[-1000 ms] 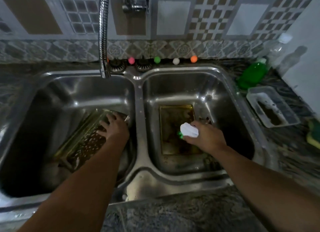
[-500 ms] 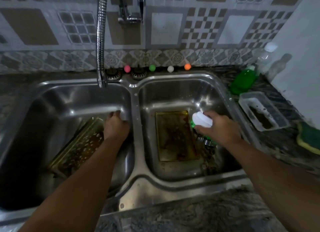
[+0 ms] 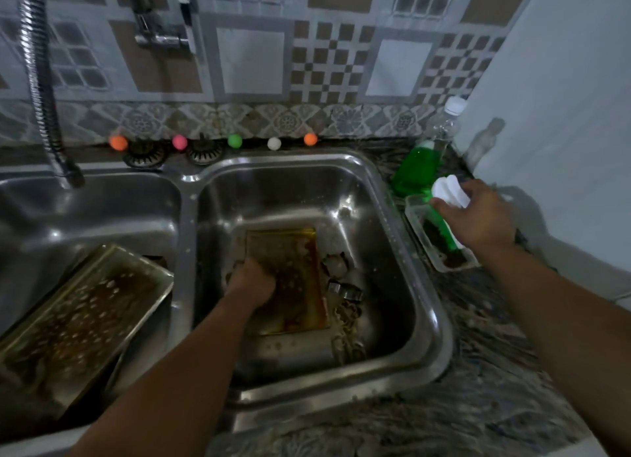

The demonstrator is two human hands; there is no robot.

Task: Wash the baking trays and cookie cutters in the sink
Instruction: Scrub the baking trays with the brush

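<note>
At the far left we see a greasy rectangular metal baking tray [image 3: 80, 306] leaning tilted in the left basin of the double stainless-steel sink [image 3: 433, 320], its surface spotted with droplets, below the ribbed chrome faucet hose [image 3: 41, 81]. Our left arm reaches forward and down across the divider into the right basin, where our left hand [image 3: 252, 284] rests knuckles up at the left edge of a second brown-stained flat baking tray [image 3: 290, 279] lying on the basin floor; the fingers curl downward at that edge, but we cannot tell whether they actually grip it. Just right of this tray, metal cookie cutters [image 3: 345, 292] lie on the basin bottom, blurred. Along the back ledge sits a row of small coloured balls [image 3: 235, 140]. Further right, on the dark mottled stone counter [image 3: 478, 371], a green liquid soap bottle [image 3: 415, 170] lies beside a clear plastic bottle with a white cap [image 3: 447, 122]. Our right arm stretches out over the counter, and our right hand [image 3: 481, 217] grasps a white-handled dish brush with a green body [image 3: 445, 217], holding it over a clear rectangular plastic container [image 3: 415, 214] with dark residue inside.
</note>
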